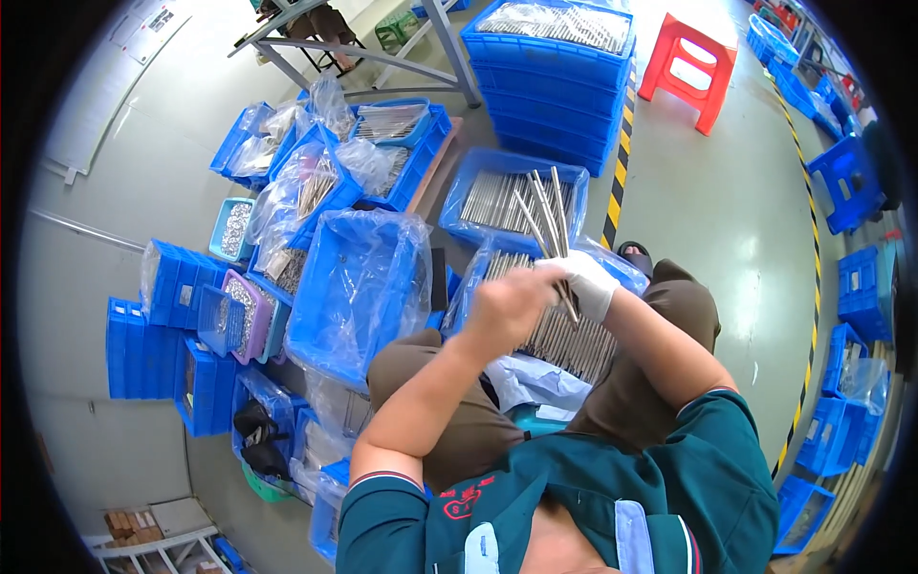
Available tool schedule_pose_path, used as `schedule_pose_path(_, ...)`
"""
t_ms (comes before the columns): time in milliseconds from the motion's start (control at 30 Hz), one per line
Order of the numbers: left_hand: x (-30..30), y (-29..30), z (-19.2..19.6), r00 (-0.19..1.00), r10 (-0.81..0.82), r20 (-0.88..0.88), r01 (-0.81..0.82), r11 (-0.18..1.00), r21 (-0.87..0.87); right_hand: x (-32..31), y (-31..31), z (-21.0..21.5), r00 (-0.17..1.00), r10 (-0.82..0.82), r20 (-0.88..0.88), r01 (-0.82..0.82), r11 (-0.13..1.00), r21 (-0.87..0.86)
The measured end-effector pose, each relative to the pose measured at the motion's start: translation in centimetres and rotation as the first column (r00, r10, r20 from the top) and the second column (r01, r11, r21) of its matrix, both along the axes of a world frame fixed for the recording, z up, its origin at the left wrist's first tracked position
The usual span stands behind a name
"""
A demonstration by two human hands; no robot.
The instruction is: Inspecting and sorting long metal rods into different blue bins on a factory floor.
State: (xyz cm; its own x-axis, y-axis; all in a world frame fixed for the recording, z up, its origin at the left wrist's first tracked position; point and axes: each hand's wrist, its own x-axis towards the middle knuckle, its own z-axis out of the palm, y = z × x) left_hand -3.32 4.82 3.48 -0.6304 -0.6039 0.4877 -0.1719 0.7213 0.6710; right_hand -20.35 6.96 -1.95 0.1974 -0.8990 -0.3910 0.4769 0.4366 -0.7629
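My right hand (586, 285), in a white glove, grips several thin metal rods (549, 212) that fan out upward and away from me. Right beside it, my bare left hand (512, 304) is curled with its fingertips at the glove and the rods' lower part; it is slightly blurred, and what it pinches is hidden. Beneath both hands, between my knees, a blue crate holds rows of similar metal rods (574, 342). Just beyond stands another plastic-lined blue crate (466, 165) of rods. Crumpled pale wrapping (540, 381) lies at the near end of the rods.
A plastic-lined blue crate (359, 330) stands to my left, with more filled crates behind it. Farther off are stacked blue crates (545, 96), a red stool (690, 72) and a metal table frame (368, 72). Striped floor tape (620, 158) runs along the right.
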Motion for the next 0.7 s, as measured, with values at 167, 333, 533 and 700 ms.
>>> schedule_pose_path(167,3.5,-5.4,2.1,0.887,0.459,-0.059,-0.461,0.887,-0.025,0.5,1.1,1.4,0.925,0.233,-0.300,-0.241,0.971,0.012)
schedule_pose_path(333,3.5,-5.6,2.3,0.933,0.259,0.249,-0.252,0.966,-0.063,1.5,1.3,0.6,0.557,0.306,-0.773,-0.551,0.832,-0.068)
schedule_pose_path(533,5.8,-7.2,0.6,0.883,-0.104,0.457,-0.075,0.931,0.357,1.8,1.4,1.7,0.468,0.452,-0.760,-0.666,0.745,0.033)
schedule_pose_path(700,9.4,-9.0,1.7,0.948,0.143,0.284,-0.241,0.906,0.348,-0.3,1.3,2.3,0.486,0.534,-0.692,-0.653,0.748,0.119)
